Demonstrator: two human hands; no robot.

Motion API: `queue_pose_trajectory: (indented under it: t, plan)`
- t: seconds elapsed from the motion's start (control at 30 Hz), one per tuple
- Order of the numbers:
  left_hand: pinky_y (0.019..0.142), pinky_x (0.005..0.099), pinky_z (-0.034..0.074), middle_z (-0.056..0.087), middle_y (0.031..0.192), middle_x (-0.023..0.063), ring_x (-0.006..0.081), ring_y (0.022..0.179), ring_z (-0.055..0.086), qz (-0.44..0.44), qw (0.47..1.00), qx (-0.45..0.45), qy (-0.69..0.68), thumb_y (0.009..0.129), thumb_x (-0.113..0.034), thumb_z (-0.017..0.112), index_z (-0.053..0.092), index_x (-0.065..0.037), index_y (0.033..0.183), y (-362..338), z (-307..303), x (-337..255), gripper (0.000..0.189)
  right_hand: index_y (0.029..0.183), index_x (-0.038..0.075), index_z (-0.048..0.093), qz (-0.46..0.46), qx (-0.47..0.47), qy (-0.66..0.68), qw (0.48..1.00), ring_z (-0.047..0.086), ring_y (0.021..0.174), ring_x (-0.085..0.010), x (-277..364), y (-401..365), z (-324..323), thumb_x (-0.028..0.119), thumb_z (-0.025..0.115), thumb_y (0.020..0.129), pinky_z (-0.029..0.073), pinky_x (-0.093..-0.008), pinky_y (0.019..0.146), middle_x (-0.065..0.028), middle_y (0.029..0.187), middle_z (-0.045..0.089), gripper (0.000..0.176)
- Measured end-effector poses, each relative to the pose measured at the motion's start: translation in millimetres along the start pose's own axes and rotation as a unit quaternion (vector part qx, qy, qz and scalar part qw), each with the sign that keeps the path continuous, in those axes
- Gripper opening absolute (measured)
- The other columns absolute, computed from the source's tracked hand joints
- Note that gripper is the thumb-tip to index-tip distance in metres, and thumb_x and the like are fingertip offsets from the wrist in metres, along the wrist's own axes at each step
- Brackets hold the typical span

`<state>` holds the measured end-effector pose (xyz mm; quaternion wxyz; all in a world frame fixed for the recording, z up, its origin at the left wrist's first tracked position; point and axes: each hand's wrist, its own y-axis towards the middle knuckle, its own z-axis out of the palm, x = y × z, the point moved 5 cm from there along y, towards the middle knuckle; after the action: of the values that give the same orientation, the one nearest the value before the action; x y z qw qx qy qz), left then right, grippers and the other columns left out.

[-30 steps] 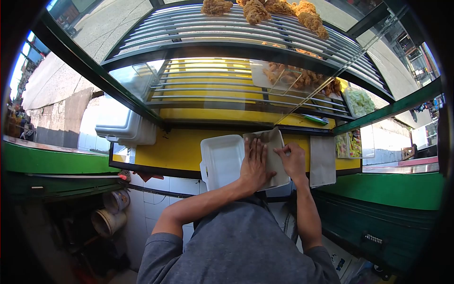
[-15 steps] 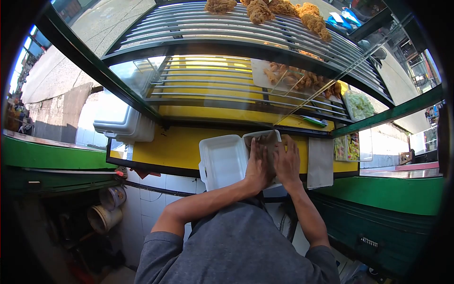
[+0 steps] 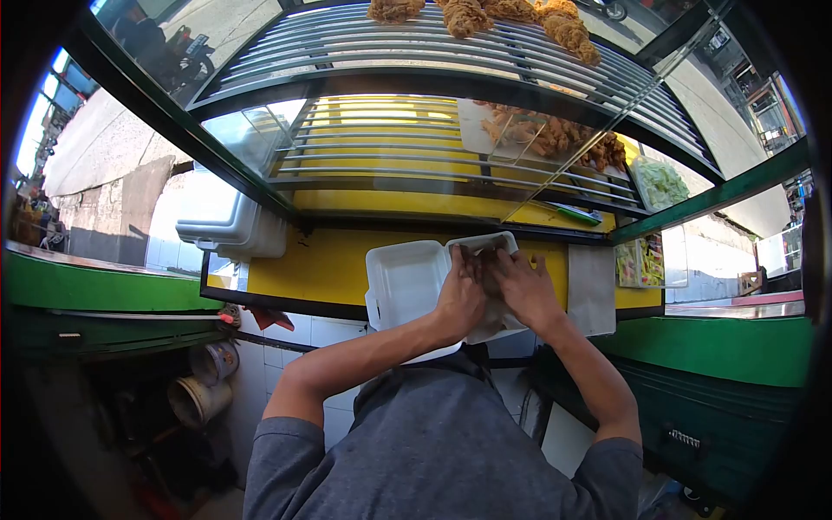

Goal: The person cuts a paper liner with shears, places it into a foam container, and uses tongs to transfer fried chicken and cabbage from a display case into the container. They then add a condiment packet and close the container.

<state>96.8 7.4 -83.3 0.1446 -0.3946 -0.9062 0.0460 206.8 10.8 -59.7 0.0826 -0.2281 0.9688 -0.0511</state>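
A white foam takeaway box lies open on the yellow counter, lid and base side by side. Brown paper lines its right half. Over that half, my left hand has its fingers bent down and closed on the paper's upper part. From the other side my right hand pinches the paper too, its fingers curled with the outer ones a little apart. My fingertips are partly hidden against the dark folds.
Stacked foam boxes stand at the left. Paper sheets lie on the right, beside a clear container of sachets. Fried chicken sits on the upper rack; smaller pieces and shredded greens are below.
My hands have moved closer together toward the paper's upper edge, and my fingers have gone from flatter to curled. My right elbow has swung outward. A motorbike now shows in the street at the upper left.
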Motion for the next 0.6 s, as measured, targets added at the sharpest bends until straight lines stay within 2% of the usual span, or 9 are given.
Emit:
queue_pose_trajectory:
  t: [0.1,0.2,0.3,0.5,0.6]
  plan:
    - [0.115,0.0639,0.004,0.045,0.143,0.0256,0.0357,0.136,0.042,-0.005,0.999,-0.026,-0.039,0.086,-0.029,0.051,0.042,0.010,0.139,-3.3,8.3,4.9,0.066,0.124,0.016,0.063,-0.025,0.017,0.024,0.999,0.047,0.127,-0.0266,-9.2,2.4,-10.1,0.032,0.078,0.071,0.038,-0.0506,0.105,-0.0025,0.127,0.054,0.058]
    - [0.115,0.0655,0.001,0.047,0.142,0.0239,0.0312,0.133,0.046,-0.005,0.998,-0.034,-0.057,0.084,-0.030,0.054,0.042,0.008,0.140,-2.8,7.2,8.8,0.069,0.129,0.018,0.058,-0.052,0.038,-0.016,0.998,0.042,0.131,-0.0266,-9.6,3.1,-15.6,0.043,0.084,0.062,0.034,-0.0511,0.107,-0.0017,0.129,0.052,0.076]
    - [0.114,0.0676,-0.003,0.048,0.142,0.0227,0.0317,0.132,0.047,0.013,0.997,0.000,-0.079,0.084,-0.031,0.054,0.043,0.006,0.141,-3.8,0.3,12.2,0.069,0.128,0.019,0.059,-0.066,0.021,-0.033,0.997,0.040,0.133,-0.0264,-2.1,2.5,-17.9,0.046,0.085,0.058,0.032,-0.0522,0.109,-0.0016,0.126,0.053,0.079]
    - [0.113,0.0702,-0.006,0.048,0.141,0.0218,0.0301,0.132,0.046,0.009,0.998,-0.038,-0.050,0.084,-0.033,0.055,0.044,0.006,0.140,-6.5,-1.6,12.4,0.069,0.129,0.018,0.058,-0.085,0.015,0.005,0.996,0.037,0.136,-0.0234,-2.0,1.0,-10.7,0.046,0.085,0.059,0.029,-0.0546,0.111,-0.0025,0.123,0.054,0.080]
    - [0.113,0.0702,-0.006,0.048,0.142,0.0219,0.0303,0.133,0.045,0.014,0.998,-0.033,-0.050,0.084,-0.034,0.055,0.045,0.006,0.140,-6.7,-2.2,14.4,0.069,0.130,0.017,0.057,-0.094,0.029,-0.003,0.995,0.038,0.135,-0.0219,-3.4,0.9,-14.2,0.046,0.085,0.059,0.030,-0.0544,0.110,-0.0032,0.127,0.054,0.081]
